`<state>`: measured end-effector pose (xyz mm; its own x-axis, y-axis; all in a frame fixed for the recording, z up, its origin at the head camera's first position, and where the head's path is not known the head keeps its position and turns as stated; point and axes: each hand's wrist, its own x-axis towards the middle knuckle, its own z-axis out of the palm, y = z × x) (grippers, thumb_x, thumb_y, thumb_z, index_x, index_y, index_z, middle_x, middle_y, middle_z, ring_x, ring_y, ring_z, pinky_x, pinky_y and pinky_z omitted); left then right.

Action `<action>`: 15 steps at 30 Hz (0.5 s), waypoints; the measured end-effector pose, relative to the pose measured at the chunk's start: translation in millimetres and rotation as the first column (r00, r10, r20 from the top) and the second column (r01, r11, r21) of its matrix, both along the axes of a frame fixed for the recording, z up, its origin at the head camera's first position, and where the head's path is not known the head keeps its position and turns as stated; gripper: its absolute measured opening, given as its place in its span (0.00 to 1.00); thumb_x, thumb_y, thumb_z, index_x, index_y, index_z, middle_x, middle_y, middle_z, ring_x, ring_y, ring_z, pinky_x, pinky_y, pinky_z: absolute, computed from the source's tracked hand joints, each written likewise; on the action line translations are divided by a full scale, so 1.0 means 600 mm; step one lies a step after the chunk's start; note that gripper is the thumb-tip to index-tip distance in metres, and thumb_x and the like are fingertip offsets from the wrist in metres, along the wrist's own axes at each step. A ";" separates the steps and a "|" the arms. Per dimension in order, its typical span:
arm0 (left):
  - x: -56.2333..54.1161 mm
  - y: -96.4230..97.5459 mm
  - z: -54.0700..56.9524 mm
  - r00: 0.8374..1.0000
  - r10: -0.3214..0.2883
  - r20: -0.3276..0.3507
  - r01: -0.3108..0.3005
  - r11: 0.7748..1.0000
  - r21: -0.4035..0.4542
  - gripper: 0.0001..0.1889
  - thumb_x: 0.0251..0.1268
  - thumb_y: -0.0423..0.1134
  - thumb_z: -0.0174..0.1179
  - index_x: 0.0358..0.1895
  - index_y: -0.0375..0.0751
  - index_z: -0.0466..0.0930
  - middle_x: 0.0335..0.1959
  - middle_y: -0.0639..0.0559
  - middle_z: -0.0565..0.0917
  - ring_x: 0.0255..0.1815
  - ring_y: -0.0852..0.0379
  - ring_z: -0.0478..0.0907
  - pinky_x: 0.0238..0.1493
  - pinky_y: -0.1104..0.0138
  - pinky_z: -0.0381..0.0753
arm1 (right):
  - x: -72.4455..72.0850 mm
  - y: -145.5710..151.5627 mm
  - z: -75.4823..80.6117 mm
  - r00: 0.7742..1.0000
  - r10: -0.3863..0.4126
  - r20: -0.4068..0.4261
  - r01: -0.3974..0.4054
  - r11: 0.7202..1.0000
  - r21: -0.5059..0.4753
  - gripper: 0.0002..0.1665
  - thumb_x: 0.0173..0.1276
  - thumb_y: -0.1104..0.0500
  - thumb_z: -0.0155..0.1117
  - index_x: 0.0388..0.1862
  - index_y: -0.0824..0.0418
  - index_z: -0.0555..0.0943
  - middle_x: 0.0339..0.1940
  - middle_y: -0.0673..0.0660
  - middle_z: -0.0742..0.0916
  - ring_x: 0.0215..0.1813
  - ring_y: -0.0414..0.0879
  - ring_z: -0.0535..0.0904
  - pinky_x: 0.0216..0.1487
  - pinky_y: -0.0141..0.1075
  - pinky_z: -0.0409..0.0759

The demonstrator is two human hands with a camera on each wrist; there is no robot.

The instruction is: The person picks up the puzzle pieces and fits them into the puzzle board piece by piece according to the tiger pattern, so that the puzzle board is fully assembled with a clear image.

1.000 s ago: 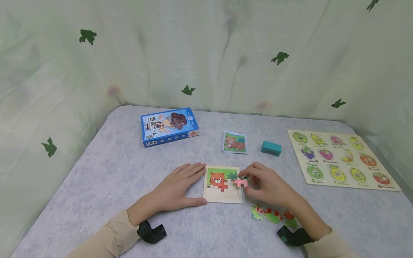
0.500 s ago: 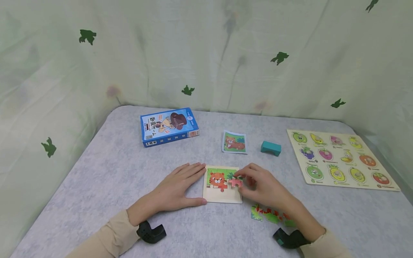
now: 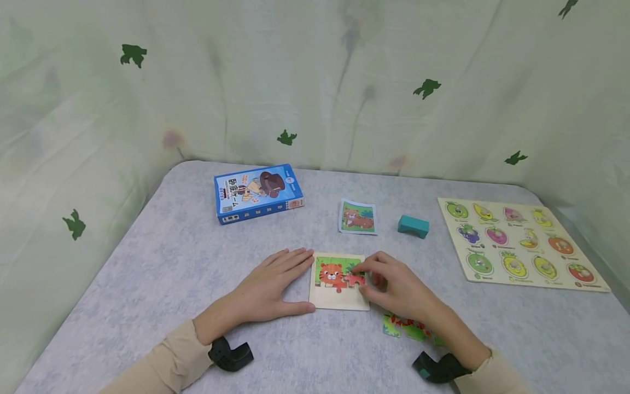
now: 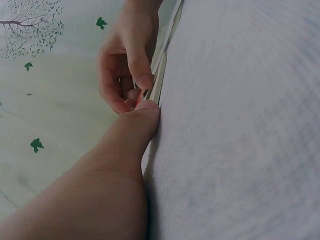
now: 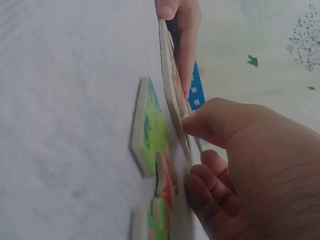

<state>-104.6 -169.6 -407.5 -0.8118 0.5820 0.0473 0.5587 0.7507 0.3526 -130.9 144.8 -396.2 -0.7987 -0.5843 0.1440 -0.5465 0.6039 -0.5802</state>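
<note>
A small square wooden puzzle tray (image 3: 339, 301) lies on the table, a tiger's face assembled in its upper part and bare wood below. My left hand (image 3: 268, 287) lies flat beside it, straight fingertips and thumb touching its left edge. With thumb and fingertips, my right hand (image 3: 401, 287) pinches a red-orange jigsaw piece (image 3: 353, 279) over the right side of the tray, next to the tiger's face. Whether the piece sits fully down cannot be told. Several loose jigsaw pieces (image 3: 391, 325) lie below the right hand, partly hidden by its wrist; the right wrist view shows one green piece (image 5: 150, 127) closely.
Behind the tray lies a small tiger picture card (image 3: 357, 217), with a teal arch block (image 3: 413, 226) to its right. A blue game box (image 3: 259, 193) is at the back left. A wooden fruit puzzle board (image 3: 524, 244) occupies the right side.
My right hand has moved left with the jigsaw piece, from the tray's right edge to beside the tiger's face. The left hand has stayed still.
</note>
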 end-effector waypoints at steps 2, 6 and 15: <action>0.000 0.000 0.000 1.000 -0.001 0.000 0.001 1.000 0.000 0.52 0.65 0.76 0.54 0.83 0.45 0.56 0.84 0.54 0.58 0.85 0.53 0.51 0.85 0.51 0.48 | 0.000 0.000 0.000 1.000 -0.001 0.007 0.001 1.000 0.002 0.17 0.67 0.57 0.74 0.54 0.44 0.87 0.45 0.44 0.80 0.37 0.38 0.73 0.35 0.29 0.76; 0.000 0.000 0.001 1.000 0.001 0.006 -0.001 1.000 0.002 0.52 0.65 0.76 0.54 0.83 0.45 0.56 0.84 0.54 0.58 0.85 0.53 0.51 0.85 0.51 0.48 | 0.000 0.000 -0.002 1.000 0.005 0.010 -0.005 1.000 0.012 0.15 0.68 0.55 0.73 0.53 0.42 0.88 0.45 0.44 0.80 0.37 0.38 0.73 0.36 0.29 0.76; 0.001 0.000 0.004 1.000 0.004 0.016 -0.004 1.000 0.007 0.52 0.65 0.75 0.56 0.83 0.45 0.57 0.84 0.54 0.58 0.85 0.53 0.51 0.85 0.51 0.48 | 0.001 -0.002 -0.004 1.000 0.027 0.007 -0.027 0.999 0.024 0.15 0.71 0.54 0.71 0.54 0.41 0.87 0.48 0.43 0.80 0.37 0.38 0.72 0.35 0.29 0.75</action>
